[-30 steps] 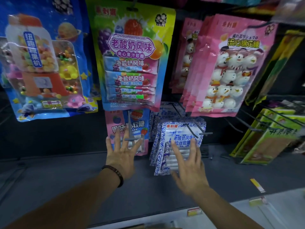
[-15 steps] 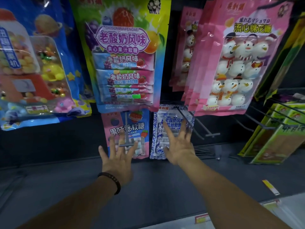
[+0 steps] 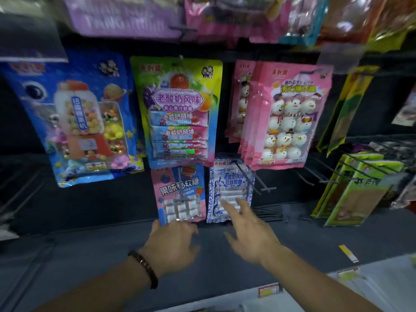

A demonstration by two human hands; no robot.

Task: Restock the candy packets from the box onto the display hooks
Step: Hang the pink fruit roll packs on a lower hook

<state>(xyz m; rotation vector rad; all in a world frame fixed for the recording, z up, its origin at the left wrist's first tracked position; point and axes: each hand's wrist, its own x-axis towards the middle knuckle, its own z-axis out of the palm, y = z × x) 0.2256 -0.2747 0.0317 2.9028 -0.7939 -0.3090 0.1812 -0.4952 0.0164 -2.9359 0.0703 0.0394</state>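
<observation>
In my feed the dark display wall [image 3: 94, 199] fills most of the view. The biggest thing hanging on it is the blue gumball-machine packet [image 3: 74, 122] at the left. Next to it hangs the rainbow yogurt-candy packet [image 3: 177, 109], and right of that a stack of pink snowman packets [image 3: 288, 118]. Green packets [image 3: 355, 192] hang on hooks at the far right, tilted in my view.

Under the rainbow packet hang two smaller candy packets side by side. One is the pink fruit-chew packet [image 3: 180, 192], with its hook's crossbar lying across its front. The blue-and-white packet [image 3: 229, 185] is just to its right. A metal hook [image 3: 267, 189] sticks out just beside the blue-and-white one.

Both hands are low, in front of the grey shelf [image 3: 90, 255]. The left hand [image 3: 173, 242] sits right under the pink fruit-chew packet. Its fingers are loosely bent and blurred, and its thumb is up near the packet's lower left corner. It grasps nothing. The right hand [image 3: 249, 233] is spread and released. Its forefinger overlaps the lower part of the blue-and-white packet, but I cannot tell whether it touches. A dark bracelet [image 3: 144, 269] circles the left wrist.
</observation>
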